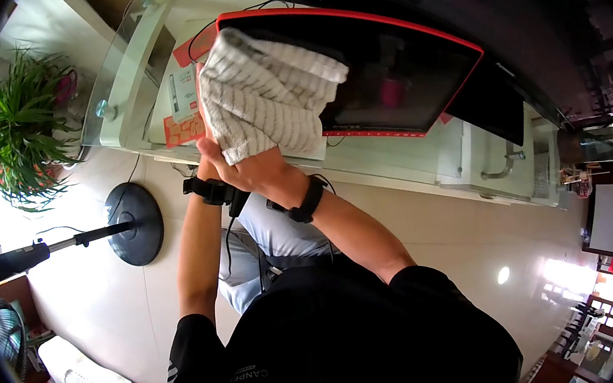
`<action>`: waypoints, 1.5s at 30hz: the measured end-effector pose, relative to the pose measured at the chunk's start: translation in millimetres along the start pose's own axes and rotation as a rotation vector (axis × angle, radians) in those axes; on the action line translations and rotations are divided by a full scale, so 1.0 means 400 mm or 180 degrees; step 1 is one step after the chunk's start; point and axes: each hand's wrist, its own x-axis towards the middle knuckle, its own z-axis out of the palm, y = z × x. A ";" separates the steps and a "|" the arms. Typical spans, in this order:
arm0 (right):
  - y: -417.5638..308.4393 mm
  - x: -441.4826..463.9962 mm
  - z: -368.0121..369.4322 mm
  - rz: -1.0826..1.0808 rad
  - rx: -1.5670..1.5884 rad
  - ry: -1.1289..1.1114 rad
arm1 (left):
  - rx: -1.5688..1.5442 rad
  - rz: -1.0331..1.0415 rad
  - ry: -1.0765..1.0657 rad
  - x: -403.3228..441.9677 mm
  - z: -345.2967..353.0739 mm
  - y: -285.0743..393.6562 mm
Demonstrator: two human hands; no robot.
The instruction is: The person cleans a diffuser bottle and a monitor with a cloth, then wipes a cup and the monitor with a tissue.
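Note:
A white cloth with grey stripes (261,94) is bunched over the left end of a red-framed black screen (398,67). My right hand (259,170) is at the cloth's lower edge, its fingers hidden under the fabric and its thumb side showing. Along the cloth's left edge is my left hand (203,124), mostly covered by it, with its fingers out of clear sight. Black straps circle both wrists. The screen stands tilted on a white cabinet with a glass top (386,160).
Red and white printed papers (179,104) lie on the cabinet's left part. A larger dark screen (530,30) rises behind. At the left are a potted plant (24,133) and a round black stand base (136,224). Thin cables run near the papers.

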 end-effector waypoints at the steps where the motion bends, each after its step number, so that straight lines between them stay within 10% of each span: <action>1: 0.002 -0.008 0.004 -0.0020 0.0367 0.0061 | 0.0000 -0.0002 0.0000 -0.001 -0.003 0.002; 22: -0.078 -0.124 -0.224 0.1602 0.6738 -0.0081 | 0.0823 0.0473 -0.0630 -0.228 0.004 0.090; 35: -0.051 -0.270 -0.319 0.1904 0.5732 -0.0471 | 0.1237 -0.1025 -0.0681 -0.339 0.033 0.100; 43: -0.095 -0.350 -0.399 0.2701 0.3285 -0.0453 | 0.1355 0.0196 -0.0186 -0.438 0.032 0.121; 45: -0.106 -0.373 -0.388 0.1731 0.2628 0.0231 | 0.1900 0.0384 -0.0423 -0.446 0.043 0.145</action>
